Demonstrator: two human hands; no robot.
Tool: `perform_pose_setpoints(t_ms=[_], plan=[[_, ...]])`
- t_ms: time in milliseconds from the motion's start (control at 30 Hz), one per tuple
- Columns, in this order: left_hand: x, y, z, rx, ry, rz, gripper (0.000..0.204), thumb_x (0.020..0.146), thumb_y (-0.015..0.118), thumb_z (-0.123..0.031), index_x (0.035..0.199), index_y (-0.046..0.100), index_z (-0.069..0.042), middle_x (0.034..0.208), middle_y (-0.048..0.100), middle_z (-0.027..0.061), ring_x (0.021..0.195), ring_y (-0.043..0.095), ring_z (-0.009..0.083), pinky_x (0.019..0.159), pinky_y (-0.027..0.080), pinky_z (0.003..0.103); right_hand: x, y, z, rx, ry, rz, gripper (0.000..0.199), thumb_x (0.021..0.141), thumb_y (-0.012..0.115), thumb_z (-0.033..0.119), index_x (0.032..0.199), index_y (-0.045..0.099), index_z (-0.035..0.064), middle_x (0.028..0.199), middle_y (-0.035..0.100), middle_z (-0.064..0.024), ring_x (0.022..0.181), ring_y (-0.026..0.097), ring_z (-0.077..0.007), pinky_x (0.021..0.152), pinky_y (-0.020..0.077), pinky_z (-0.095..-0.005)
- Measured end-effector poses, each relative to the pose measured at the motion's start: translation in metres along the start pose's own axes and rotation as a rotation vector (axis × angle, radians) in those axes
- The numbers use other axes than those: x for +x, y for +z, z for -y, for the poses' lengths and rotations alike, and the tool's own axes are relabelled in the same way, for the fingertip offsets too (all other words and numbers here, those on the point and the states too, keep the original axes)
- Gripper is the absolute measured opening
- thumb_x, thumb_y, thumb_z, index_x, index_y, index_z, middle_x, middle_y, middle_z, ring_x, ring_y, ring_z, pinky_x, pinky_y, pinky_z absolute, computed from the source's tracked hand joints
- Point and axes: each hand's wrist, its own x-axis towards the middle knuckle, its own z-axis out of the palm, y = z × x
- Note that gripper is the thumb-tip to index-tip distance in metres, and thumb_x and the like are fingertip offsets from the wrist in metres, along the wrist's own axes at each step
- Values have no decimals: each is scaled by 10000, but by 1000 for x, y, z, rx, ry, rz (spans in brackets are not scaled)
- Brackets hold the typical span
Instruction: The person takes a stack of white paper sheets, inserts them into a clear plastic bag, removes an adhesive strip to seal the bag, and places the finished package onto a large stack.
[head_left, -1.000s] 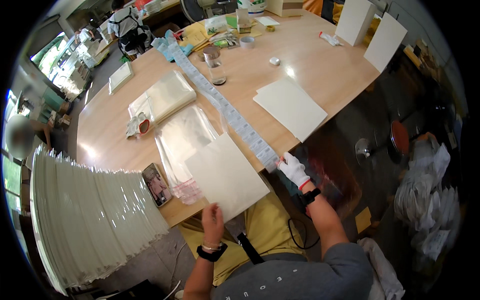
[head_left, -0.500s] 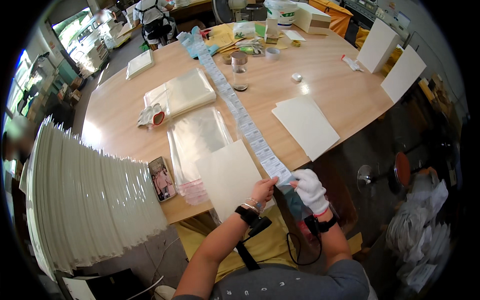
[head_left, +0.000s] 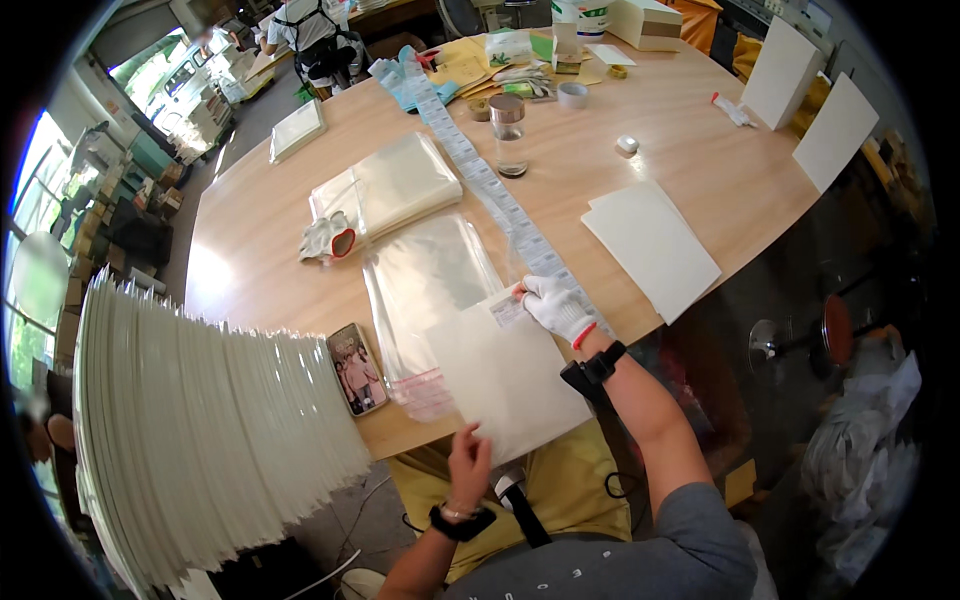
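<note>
A white rectangular board or sheet (head_left: 510,385) lies at the table's near edge, partly over my lap. My right hand (head_left: 556,308), in a white glove with bare fingertips, is over its upper right corner. Its closed fingers touch a small printed label (head_left: 508,312) on the sheet. My left hand (head_left: 469,466) is bare, its fingers apart beside the sheet's lower left edge; nothing shows in it. A long strip of printed labels (head_left: 490,190) runs from the far side of the table to behind my right hand, which hides its near end.
Clear plastic sleeves (head_left: 425,270) lie left of the sheet, beside a phone (head_left: 356,370). A tall stack of sleeved white sheets (head_left: 200,430) stands at left. More white sheets (head_left: 655,250) lie at right. A glass jar (head_left: 509,140) stands beyond the strip.
My hands have parted from the strip's near end. The gloved right hand has moved onto the sheet, where a label now shows. My left hand has dropped toward the sheet's lower left edge.
</note>
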Motion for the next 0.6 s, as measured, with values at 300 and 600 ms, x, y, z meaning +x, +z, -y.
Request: perform_pose_setpoints(t_ms=[300,600], plan=[[-20,-11,42,-529,-522,69,421,841,613,-146,1196,407,-51,1080,545,45,909,552,127,704,491,260,4,30,-11,-432,-257,-247,225,807,551,233,930,526,46,780,614,-166,775,593,-343,662,466,-433],[-18,-8,-22,-586,-310,81,451,847,566,-81,1251,367,-63,1113,559,49,894,581,132,606,516,250,-116,-26,7,-655,-74,-36,236,816,528,275,877,489,51,740,585,-174,673,575,-372,599,456,-473]])
